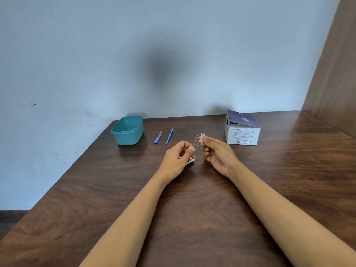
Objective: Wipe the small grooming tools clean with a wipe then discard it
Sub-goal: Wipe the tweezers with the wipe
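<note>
Two blue tools (163,137) lie on the desk (192,189) beyond my hands. My left hand (178,158) pinches one thin metal tool (196,142); my right hand (218,153) pinches one wipe (201,137) beside its tip.

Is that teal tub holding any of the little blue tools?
No. The teal tub looks empty, and both blue-handled tools lie on the table just to its right.

left hand (178,158): pinches thin metal tool (196,142) | right hand (216,151): pinches wipe (201,137)
</note>
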